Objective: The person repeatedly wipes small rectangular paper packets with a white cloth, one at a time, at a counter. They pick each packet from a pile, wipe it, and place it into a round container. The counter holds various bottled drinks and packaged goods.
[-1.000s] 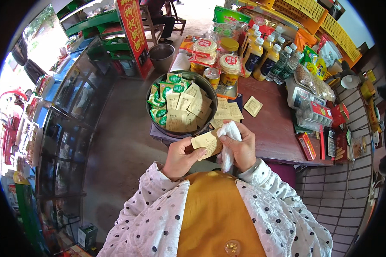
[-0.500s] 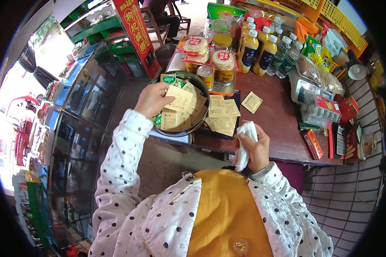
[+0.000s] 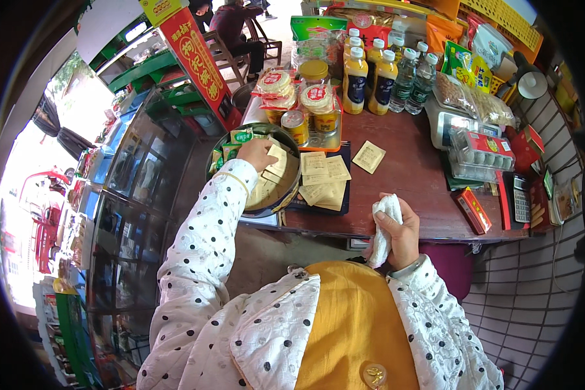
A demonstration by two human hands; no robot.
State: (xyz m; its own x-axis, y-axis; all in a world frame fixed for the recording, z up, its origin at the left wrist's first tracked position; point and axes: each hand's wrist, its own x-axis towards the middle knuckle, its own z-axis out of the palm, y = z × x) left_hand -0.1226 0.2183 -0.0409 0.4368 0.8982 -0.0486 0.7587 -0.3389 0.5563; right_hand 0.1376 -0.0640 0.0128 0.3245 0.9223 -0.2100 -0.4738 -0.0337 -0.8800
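Note:
My left hand reaches into a round dark bowl at the table's near left side. Its fingers are closed on the edge of a tan paper sachet. More tan sachets lie beneath it, with green packets along the bowl's far left. In my right hand a folded white cloth is gripped in front of the table edge. Between the hands, several tan sachets overlap on a dark blue flat item. One single sachet rests apart on the red-brown table.
Behind the bowl stand cans and stacked round packages on a tray. Bottles line the back. At right are a scale, a clear plastic carton, a red box and a calculator. A glass case is left.
My left hand has lowered the sachet toward the bowl's right side, over the other tan sachets. My right hand keeps the cloth. The whole view has shifted slightly.

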